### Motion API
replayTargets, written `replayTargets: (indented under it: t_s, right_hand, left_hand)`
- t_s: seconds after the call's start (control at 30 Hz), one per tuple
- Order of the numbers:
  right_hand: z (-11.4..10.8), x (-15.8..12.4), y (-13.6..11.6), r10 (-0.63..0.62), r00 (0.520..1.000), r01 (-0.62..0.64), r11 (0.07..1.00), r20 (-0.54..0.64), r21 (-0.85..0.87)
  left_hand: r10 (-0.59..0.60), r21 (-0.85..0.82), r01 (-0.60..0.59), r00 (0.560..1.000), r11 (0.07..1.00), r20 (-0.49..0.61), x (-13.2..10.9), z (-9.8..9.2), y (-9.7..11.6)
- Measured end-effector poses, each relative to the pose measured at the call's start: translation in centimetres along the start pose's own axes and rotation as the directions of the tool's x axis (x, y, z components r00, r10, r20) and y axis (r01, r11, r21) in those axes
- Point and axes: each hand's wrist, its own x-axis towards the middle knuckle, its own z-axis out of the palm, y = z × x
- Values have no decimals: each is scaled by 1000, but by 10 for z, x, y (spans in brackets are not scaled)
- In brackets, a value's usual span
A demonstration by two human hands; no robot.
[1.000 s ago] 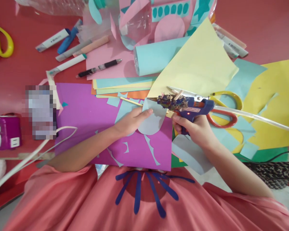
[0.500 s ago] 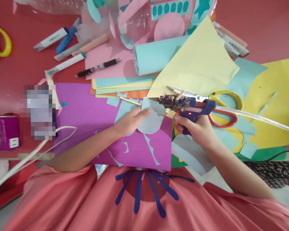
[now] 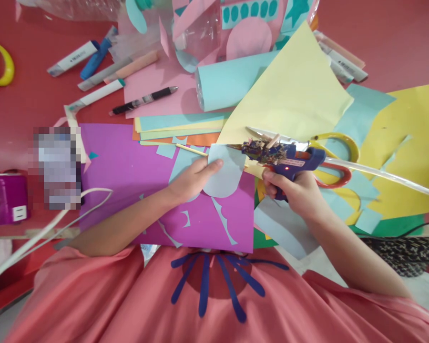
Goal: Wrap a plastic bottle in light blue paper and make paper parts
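Observation:
Between the thumb and fingers of my left hand (image 3: 195, 178) is a light blue paper cutout (image 3: 226, 177) with a rounded lower end. A thin yellow stick (image 3: 191, 149) juts out to the left just above that hand; whether it is held or fixed to paper I cannot tell. My right hand (image 3: 296, 188) is wrapped round the handle of a blue glue gun (image 3: 293, 162), its red light lit and a clear glue stick (image 3: 382, 175) out of its back. Its debris-covered nozzle points left, over the cutout's upper edge. Scissors (image 3: 334, 176) lie behind the glue gun.
Under my left hand is a purple sheet (image 3: 125, 176) with blue scraps. A yellow sheet (image 3: 414, 157) lies right, a pale yellow sheet (image 3: 289, 90) ahead. A blue-wrapped bottle (image 3: 232, 78), a pen (image 3: 145, 100) and several markers (image 3: 73, 58) are farther back. A white cable (image 3: 50, 226) crosses the left.
The glue gun in my right hand has shifted slightly to the right along the cutout's top edge. My left hand keeps its hold on the cutout; the whole view has slid slightly.

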Motion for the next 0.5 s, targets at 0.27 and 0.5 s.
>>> replayTargets:
  t_s: [0.27,0.5]
  right_hand:
    - [-6,-2,2,-8,1000,8,1000,-11,14]
    - [-12,-6,5,15,998,-15,1000,-57,-8]
  left_hand:
    - [8,-34,-8,1000,999,-9,0,0,-4]
    - [-12,-42,13,1000,999,12,-1,1,-1]
